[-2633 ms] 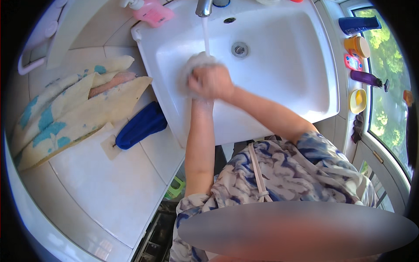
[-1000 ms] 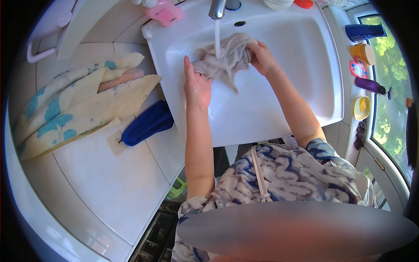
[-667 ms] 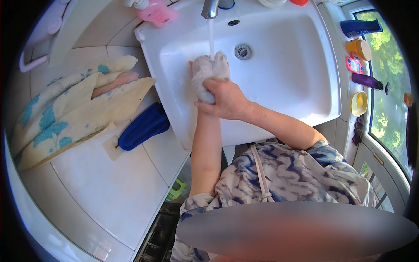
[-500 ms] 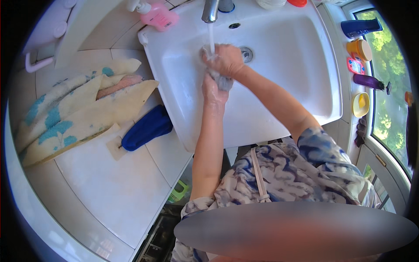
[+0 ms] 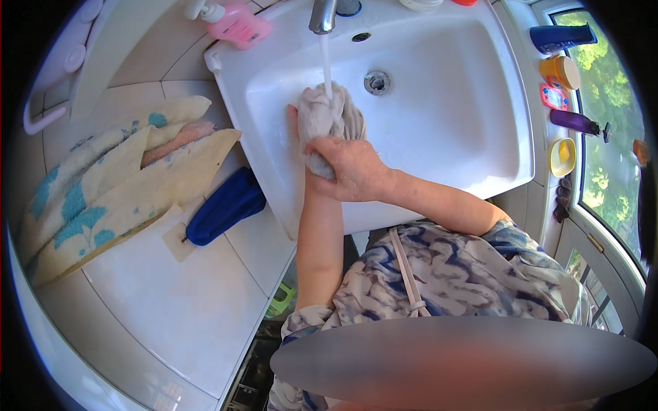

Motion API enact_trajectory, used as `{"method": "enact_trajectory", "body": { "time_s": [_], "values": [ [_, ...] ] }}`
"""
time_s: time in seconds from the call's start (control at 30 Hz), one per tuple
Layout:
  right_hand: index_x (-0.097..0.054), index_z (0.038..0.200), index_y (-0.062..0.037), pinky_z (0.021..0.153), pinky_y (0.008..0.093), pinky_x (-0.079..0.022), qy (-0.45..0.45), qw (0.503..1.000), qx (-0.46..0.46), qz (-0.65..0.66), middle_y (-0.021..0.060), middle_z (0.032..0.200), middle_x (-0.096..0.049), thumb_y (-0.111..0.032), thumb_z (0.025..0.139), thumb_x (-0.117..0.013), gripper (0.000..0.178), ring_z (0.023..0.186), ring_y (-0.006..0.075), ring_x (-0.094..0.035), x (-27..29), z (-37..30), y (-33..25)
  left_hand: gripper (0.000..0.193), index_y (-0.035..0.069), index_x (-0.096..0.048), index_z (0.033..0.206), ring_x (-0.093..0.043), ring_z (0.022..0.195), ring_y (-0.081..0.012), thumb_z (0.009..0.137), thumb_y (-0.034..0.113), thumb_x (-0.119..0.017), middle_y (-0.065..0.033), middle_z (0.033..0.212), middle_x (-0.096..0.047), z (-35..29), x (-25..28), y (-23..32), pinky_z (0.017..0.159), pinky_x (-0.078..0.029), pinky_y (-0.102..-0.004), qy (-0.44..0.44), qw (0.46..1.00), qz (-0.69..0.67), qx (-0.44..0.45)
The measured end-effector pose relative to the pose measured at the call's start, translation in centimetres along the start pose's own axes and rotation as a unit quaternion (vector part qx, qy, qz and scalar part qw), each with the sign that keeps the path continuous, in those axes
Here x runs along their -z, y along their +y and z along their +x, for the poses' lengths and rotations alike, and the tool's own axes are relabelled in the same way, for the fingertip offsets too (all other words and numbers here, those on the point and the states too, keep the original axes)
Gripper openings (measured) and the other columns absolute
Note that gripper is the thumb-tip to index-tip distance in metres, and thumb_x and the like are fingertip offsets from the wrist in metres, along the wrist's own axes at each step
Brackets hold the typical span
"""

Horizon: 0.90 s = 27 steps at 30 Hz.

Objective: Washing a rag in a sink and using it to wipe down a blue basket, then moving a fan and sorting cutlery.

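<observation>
Now the right hand [image 5: 356, 168] sits lower in the frame than half a second ago, drawn back from the water stream [image 5: 325, 65] to the left wrist; the grey cloth [image 5: 321, 115] lies over the left hand [image 5: 293, 122], so the water falls straight on the fabric and probably soaks more of it. The right fingers are curled closed around the cloth's lower end. Only one extended left digit shows beside the cloth; whether the others grip cannot be told. The cloth is left of upper centre, over the white sink [image 5: 445, 103].
</observation>
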State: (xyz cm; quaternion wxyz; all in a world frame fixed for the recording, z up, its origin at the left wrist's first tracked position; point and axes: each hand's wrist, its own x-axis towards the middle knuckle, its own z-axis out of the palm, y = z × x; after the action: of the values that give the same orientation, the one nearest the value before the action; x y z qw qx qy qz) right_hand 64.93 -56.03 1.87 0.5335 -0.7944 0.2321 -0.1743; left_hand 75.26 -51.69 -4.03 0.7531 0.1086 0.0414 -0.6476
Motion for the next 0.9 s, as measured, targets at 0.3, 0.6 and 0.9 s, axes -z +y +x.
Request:
{"method": "enact_trajectory", "body": {
  "time_s": [0.3, 0.6, 0.9],
  "values": [
    [-0.063, 0.091, -0.0026, 0.069, 0.0445, -0.051, 0.129, 0.958, -0.218, -0.135, 0.0200, 0.074, -0.065, -0.039, 0.080, -0.053, 0.039, 0.072, 0.0367, -0.064, 2.5, 8.7, 11.3, 0.042, 0.010, -0.048, 0.122, -0.052, 0.109, -0.0184, 0.096, 0.041, -0.038, -0.0062, 0.116, -0.054, 1.0, 1.4, -1.4, 0.089, -0.044, -0.0389, 0.212, 0.944, 0.247, -0.049],
    [-0.056, 0.113, -0.0019, 0.075, 0.0410, -0.051, 0.073, 0.996, 0.042, -0.004, 0.0209, 0.091, -0.063, -0.015, 0.072, -0.055, 0.044, 0.084, 0.0365, -0.063, -0.5, 1.6, 2.2, 0.061, 0.016, -0.036, 0.138, -0.047, 0.116, -0.0258, 0.092, 0.057, -0.034, -0.0095, 0.128, -0.048, 1.6, 1.8, 1.7, 0.096, -0.039, -0.0427, 0.038, 0.990, 0.136, -0.018],
    [-0.061, 0.107, -0.0052, 0.070, 0.0416, -0.051, 0.060, 0.970, -0.208, -0.110, 0.0238, 0.088, -0.064, -0.042, 0.082, -0.052, 0.045, 0.079, 0.0332, -0.063, 2.0, 8.1, 8.6, 0.043, 0.009, -0.046, 0.129, -0.051, 0.115, -0.0217, 0.098, 0.037, -0.035, -0.0077, 0.126, -0.051, 1.0, -0.5, -1.8, 0.094, -0.045, -0.0393, 0.297, 0.923, 0.244, -0.023]
  ]
}}
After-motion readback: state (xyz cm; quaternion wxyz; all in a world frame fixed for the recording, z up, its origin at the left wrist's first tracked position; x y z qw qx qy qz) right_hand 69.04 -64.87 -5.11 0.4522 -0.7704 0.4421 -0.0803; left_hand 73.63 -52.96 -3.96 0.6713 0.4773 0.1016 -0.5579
